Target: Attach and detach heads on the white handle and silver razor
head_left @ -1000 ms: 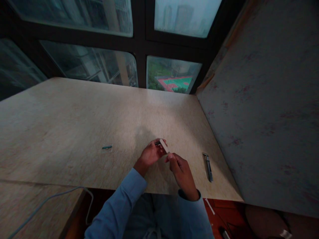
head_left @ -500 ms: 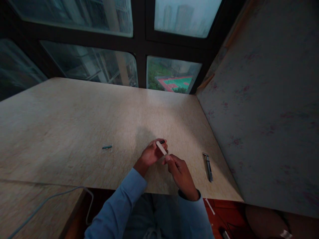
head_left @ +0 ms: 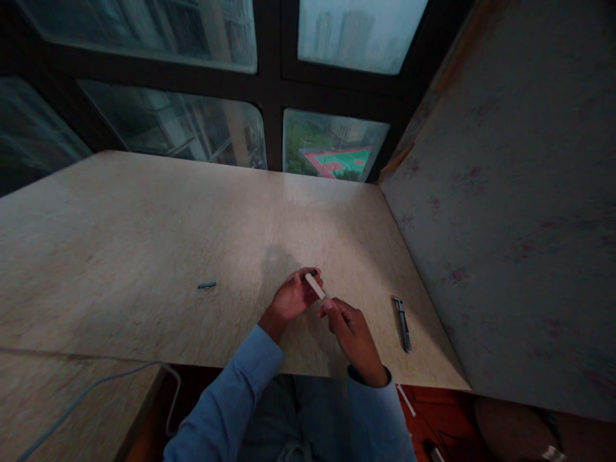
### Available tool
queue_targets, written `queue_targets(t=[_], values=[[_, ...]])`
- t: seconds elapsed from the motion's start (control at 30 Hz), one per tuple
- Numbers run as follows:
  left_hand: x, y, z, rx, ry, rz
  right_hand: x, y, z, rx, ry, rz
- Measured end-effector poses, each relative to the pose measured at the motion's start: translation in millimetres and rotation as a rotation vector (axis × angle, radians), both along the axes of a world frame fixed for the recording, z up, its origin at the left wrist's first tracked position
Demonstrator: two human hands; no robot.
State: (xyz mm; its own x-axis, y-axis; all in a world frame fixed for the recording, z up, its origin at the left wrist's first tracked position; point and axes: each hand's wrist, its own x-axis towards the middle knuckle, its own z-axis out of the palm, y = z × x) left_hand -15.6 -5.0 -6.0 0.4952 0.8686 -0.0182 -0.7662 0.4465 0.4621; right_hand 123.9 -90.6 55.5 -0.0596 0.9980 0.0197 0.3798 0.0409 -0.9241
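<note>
- at the fingertips of my right hand (head_left: 349, 327), thumb and fingers are pinching the near end of a pale flat stick (head_left: 315, 287), whose other end points up and left toward my left hand (head_left: 291, 298).
- in the left hand, fingers are curled around a small dark piece (head_left: 312, 273) near their tips; from this far off i can't tell what it is.
- half a second ago the stick's far end lay left of the visible dark part and showed a broader face; now it looks narrower and sits right over that piece, which shows on both sides of it.
- for the work, i'd judge this as a small adjustment of stick against piece, with both grips unchanged; whether the two touch or merely overlap in my view, i can't tell.
- beneath both hands is the desk (head_left: 144, 244); well to the left lies a short teal rod (head_left: 206, 285), and to the right a slim dark tool (head_left: 403, 324), neither touched.
- farther out, a pale cable (head_left: 120, 370) curves along the near left, and a patterned wall (head_left: 505, 224) borders the right side.
</note>
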Motion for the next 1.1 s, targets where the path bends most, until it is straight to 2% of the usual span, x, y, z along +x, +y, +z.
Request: queue_targets(t=[0.23,0.57,0.67,0.9,1.1], values=[[-1,1,3.8,-0.116,0.005,0.013,7,1,-3.2,-0.01,-0.026,-0.048],[2,0,11.8,-0.107,-0.047,0.023,12,2,-5.4,-0.014,-0.043,-0.159],[2,0,15.0,-0.082,-0.076,0.01,14,5,-15.9,-0.022,-0.045,-0.205],[0,0,16.6,-0.107,-0.038,0.014,8,17,-56.5,0.013,0.005,-0.343],[-2,0,16.4,-0.099,-0.002,0.036,5,16,-60.8,0.069,0.022,-0.374]])
